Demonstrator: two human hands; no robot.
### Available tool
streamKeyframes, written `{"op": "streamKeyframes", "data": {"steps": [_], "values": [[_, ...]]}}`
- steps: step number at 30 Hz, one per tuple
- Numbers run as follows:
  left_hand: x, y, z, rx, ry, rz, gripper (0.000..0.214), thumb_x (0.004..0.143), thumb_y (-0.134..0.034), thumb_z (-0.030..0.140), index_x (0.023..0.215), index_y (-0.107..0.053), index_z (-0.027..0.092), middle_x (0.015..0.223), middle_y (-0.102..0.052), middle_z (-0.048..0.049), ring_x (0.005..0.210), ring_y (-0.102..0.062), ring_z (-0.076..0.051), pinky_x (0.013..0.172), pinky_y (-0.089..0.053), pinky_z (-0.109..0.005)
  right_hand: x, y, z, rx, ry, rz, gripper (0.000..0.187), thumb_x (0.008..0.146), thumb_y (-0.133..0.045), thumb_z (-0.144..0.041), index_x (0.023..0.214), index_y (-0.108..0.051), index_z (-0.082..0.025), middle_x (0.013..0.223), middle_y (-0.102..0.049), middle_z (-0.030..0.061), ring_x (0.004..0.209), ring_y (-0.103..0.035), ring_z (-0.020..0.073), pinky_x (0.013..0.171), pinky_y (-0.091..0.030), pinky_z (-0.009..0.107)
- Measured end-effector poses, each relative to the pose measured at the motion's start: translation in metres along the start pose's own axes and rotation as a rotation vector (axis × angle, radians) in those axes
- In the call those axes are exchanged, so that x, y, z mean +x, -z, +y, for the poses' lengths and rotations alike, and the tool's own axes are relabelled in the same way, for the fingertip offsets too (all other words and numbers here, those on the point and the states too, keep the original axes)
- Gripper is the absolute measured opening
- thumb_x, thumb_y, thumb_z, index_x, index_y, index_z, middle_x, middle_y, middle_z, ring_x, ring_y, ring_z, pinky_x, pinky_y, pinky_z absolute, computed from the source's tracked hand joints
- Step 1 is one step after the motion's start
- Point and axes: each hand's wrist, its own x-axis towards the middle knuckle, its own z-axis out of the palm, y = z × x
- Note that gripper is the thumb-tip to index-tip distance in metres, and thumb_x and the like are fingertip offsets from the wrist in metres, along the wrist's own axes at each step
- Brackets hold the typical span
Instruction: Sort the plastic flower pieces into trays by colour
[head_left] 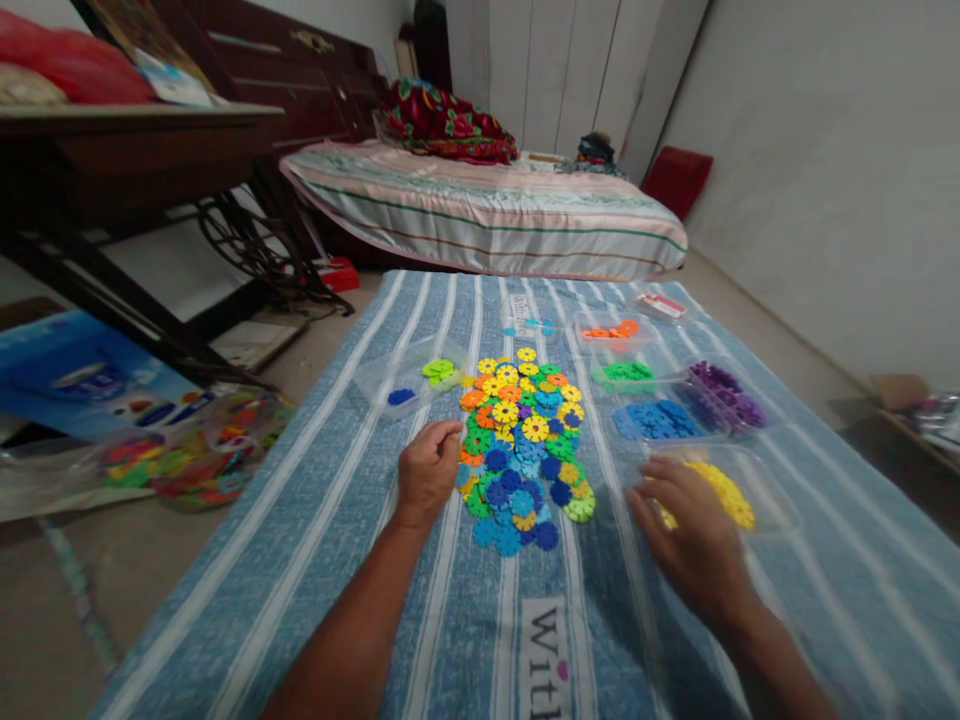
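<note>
Resting with its fingers curled together, the left hand (429, 468) has a heap of mixed flower-shaped discs (521, 468) just to the right of its fingertips; whether a disc is pinched there I cannot tell. The right hand (694, 525) is blurred, its fingers slightly bent over the near side of a clear box (787, 515) with yellow discs (721, 492) inside; whether they grip one is also unclear.

Judging by how things lie, the sorting looks partly done. Beyond the right fingers, separate boxes carry blue discs (658, 420), purple discs (727, 395), green discs (628, 372) and orange discs (611, 332); farther off, a few light-blue discs (536, 327) lie in another. Past the left fingers, one box has lime discs (439, 372) and a little group of dark-blue discs (401, 397). Much seems left: the heap between both sets of fingers mixes yellow, orange, green and several blues, many overlapping.

Around them, a striped cloth (315, 560) covers the worktop. A red-and-white packet (661, 306) sits beyond the far boxes, and a bed (487, 210) well past that. The right hand hides part of the yellow box, and box walls stand between those fingers and the farther colours.
</note>
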Motion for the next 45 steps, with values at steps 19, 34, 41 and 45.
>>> {"op": "streamKeyframes", "data": {"steps": [19, 34, 41, 45], "values": [[-0.031, -0.013, 0.033, 0.281, -0.491, -0.2, 0.017, 0.087, -0.053, 0.022, 0.097, -0.065, 0.016, 0.125, -0.057, -0.0146, 0.126, -0.046, -0.03, 0.101, -0.045, -0.051, 0.051, -0.128, 0.027, 0.362, -0.407, 0.046, 0.023, 0.084, -0.048, -0.033, 0.079, -0.066, -0.019, 0.081, -0.067, 0.0069, 0.079, -0.059, 0.0211, 0.077, -0.046, 0.035], [-0.062, 0.005, 0.059, 0.387, -0.374, -0.375, 0.015, 0.085, -0.057, 0.026, 0.094, -0.066, 0.019, 0.135, -0.052, -0.015, 0.132, -0.039, -0.034, 0.101, -0.043, -0.056, 0.045, -0.131, 0.033, 0.48, -0.453, -0.048, 0.02, 0.083, -0.049, -0.029, 0.079, -0.067, -0.02, 0.08, -0.066, 0.0052, 0.081, -0.059, 0.0207, 0.077, -0.044, 0.034], [-0.066, 0.003, 0.06, 0.335, -0.33, -0.36, 0.011, 0.084, -0.055, 0.024, 0.086, -0.065, 0.018, 0.135, -0.053, -0.0148, 0.133, -0.038, -0.034, 0.102, -0.042, -0.056, 0.046, -0.13, 0.032, 0.464, -0.445, -0.059, 0.02, 0.084, -0.049, -0.03, 0.076, -0.065, -0.02, 0.08, -0.067, 0.0045, 0.079, -0.059, 0.0201, 0.077, -0.044, 0.033], [-0.068, 0.004, 0.06, 0.315, -0.292, -0.37, 0.008, 0.083, -0.057, 0.025, 0.081, -0.06, 0.018, 0.135, -0.054, -0.0138, 0.133, -0.04, -0.032, 0.102, -0.043, -0.055, 0.047, -0.129, 0.032, 0.455, -0.446, -0.077, 0.02, 0.083, -0.049, -0.029, 0.076, -0.065, -0.02, 0.08, -0.066, 0.0046, 0.08, -0.059, 0.02, 0.076, -0.044, 0.033]]}}
